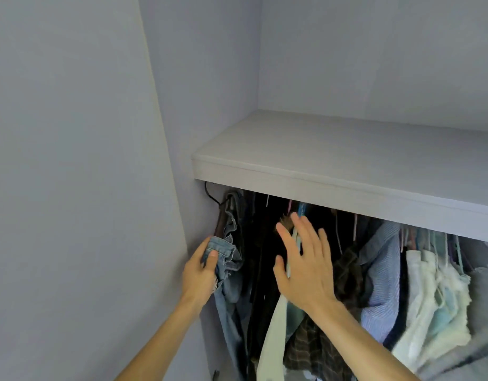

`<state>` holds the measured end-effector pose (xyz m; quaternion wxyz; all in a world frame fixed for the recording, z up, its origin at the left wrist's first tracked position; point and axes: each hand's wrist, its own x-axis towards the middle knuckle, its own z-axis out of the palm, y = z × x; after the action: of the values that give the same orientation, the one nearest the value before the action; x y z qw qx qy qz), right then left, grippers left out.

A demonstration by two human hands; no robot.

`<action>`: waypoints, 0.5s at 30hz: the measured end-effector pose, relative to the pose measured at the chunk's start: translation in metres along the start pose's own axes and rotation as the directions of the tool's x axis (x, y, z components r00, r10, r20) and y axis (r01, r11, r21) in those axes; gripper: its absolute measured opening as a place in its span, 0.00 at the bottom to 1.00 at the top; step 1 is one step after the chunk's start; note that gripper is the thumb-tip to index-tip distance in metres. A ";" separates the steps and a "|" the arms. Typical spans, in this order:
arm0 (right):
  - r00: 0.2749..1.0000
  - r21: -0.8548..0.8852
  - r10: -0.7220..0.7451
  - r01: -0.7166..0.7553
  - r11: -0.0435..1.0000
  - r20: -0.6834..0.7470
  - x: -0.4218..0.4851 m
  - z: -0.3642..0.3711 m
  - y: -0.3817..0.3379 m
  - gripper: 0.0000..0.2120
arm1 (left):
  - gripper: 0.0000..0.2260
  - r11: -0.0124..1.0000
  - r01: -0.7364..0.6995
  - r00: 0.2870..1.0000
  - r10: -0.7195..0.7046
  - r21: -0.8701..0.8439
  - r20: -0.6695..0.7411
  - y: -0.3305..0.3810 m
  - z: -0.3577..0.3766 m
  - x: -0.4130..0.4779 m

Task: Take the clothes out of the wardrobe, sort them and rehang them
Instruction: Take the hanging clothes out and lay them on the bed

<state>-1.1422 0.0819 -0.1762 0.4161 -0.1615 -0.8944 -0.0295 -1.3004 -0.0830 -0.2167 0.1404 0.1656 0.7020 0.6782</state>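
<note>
- Your left hand (200,268) is at the far left end of the hanging row, close beside the wardrobe's side wall (72,160). Its fingers and thumb are curled round a bunched fold of the denim garment (232,287), with the thumb pressed on the stitched hem.
- The denim garment hangs at the left end of the row, under the shelf (319,160). Its frayed edge runs up toward a black hanger hook (210,192).
- Your right hand (303,268) is spread flat with its fingers straight and apart, and it grips nothing. It is in front of the dark clothes (262,257) and over a pale hanger (295,237); you cannot tell whether the palm touches them.
- The rest of the clothes hang packed together below the shelf:
  - a blue striped shirt (383,270) just right of your right hand
  - cream garments (429,292) further right
  - a brown plaid garment (314,350) below your right wrist
  - a white strip of cloth (273,334) hanging between your two forearms
- Thin hanger hooks rise above the clothes and go out of sight behind the shelf's front edge.
</note>
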 end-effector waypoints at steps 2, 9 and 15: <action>0.970 0.208 0.109 -0.155 0.966 0.219 -0.026 0.016 -0.018 0.30 | 0.17 0.999 0.036 0.999 -0.036 -0.012 0.005 -0.010 -0.017 -0.020; 0.809 0.562 0.057 -0.454 0.692 0.585 -0.043 0.045 -0.056 0.32 | 0.18 0.984 0.158 0.985 -0.164 0.085 0.056 -0.026 -0.061 -0.112; 0.694 0.656 -0.276 -0.366 0.660 0.666 -0.027 0.050 -0.087 0.33 | 0.17 0.951 0.271 0.962 -0.273 0.151 -0.009 -0.005 -0.080 -0.207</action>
<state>-1.1899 0.0017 -0.2219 0.0605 0.0020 -0.9064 0.4180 -1.1468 -0.2434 -0.2243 0.2236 0.0815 0.7665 0.5965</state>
